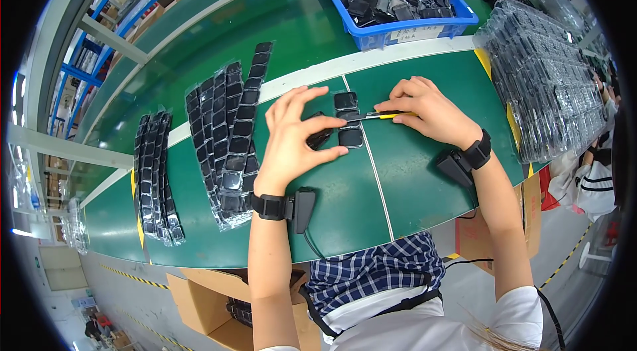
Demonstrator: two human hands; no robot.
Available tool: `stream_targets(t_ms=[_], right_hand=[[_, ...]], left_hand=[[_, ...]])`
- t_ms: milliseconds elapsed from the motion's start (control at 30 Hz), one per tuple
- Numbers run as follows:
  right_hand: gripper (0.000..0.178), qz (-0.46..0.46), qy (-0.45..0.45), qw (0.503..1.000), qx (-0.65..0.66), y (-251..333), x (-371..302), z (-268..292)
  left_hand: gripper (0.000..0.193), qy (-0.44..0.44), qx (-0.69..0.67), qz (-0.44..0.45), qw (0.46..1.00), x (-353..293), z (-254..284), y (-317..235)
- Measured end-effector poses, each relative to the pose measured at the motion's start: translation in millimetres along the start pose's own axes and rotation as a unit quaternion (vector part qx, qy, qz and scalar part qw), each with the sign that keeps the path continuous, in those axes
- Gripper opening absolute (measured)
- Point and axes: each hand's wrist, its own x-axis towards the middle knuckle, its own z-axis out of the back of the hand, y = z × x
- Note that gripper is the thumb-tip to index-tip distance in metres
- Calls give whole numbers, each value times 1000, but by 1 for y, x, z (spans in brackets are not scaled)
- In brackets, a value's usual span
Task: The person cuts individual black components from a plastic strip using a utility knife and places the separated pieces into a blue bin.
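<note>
A short strip of black square pieces [350, 137] in clear plastic lies on the green table in front of me. My left hand [292, 129] is beside it, fingers spread, with the index finger and thumb tips touching its left edge. My right hand [428, 111] is closed around a slim yellow-and-black utility knife [391, 116]. The knife's narrow metal end points left and lies across the strip near the left index finger. Another dark piece [320, 137] is partly hidden under my left hand.
Long strips of black squares [232, 125] lie in overlapping rows on the left, with another bundle [154, 175] farther left. A blue bin [411, 31] full of loose black pieces stands at the back. Stacked clear trays [541, 85] fill the right side. An open cardboard box [206, 308] sits below the table.
</note>
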Motion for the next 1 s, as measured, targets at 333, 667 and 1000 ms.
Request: stream_targets(t_ms=[333, 667, 1000], right_hand=[[33, 30, 31, 999, 6, -1, -1, -4], [36, 19, 75, 996, 39, 4, -1, -2], [35, 18, 64, 997, 45, 3, 3, -15]], left_hand=[[23, -33, -34, -20, 999, 3, -18, -2], [13, -49, 10, 22, 998, 2, -29, 1], [14, -25, -36, 62, 997, 2, -30, 4]])
